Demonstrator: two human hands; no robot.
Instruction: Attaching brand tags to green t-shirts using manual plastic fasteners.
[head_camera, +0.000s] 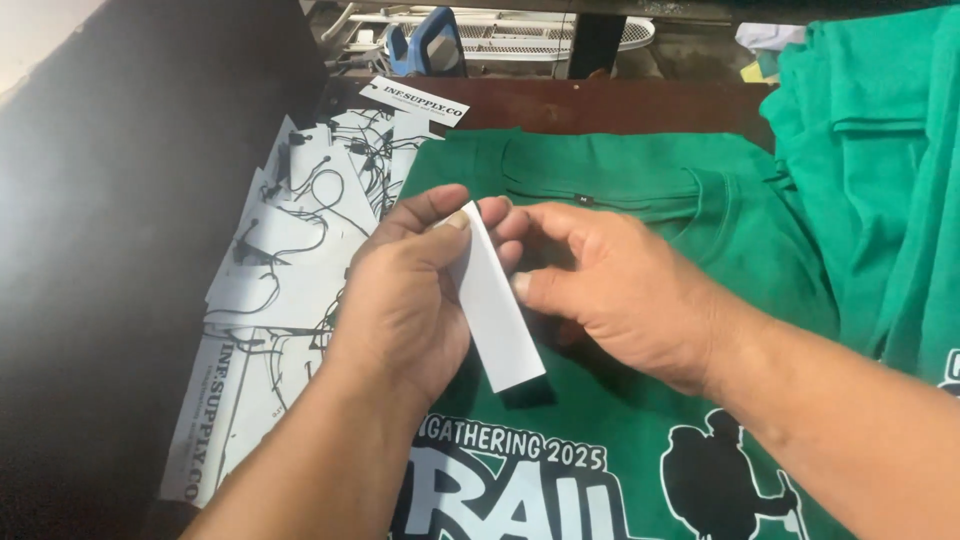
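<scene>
A: What does the left hand (405, 300) have?

B: It grips a narrow white paper tag (493, 305), thumb on the upper end and fingers curled behind it. The tag hangs slanted, its lower end pointing near and to the right, lifted above the shirt.

A: And the right hand (625, 295)?

B: It sits just right of the tag, fingers loosely curled, with the thumb tip touching the tag's right edge about midway. Whether the fingers pinch anything behind it cannot be told; they are partly hidden.

A: What lies beneath both hands?

B: A green T-shirt (640, 185) spread flat, its collar toward the far side and a white and black print at the near edge. The tag casts a small shadow on it.

A: Anything to the left?

B: A fanned heap of white hang tags (290, 250) with thin black strings, lying on the dark table (120, 250) just beside the shirt's left edge.

A: And to the right?

B: A stack of more green shirts (880, 170), rising at the far right and overlapping the flat shirt's edge.

A: Farther back?

B: A blue and white object (430, 40), too unclear to name.
</scene>
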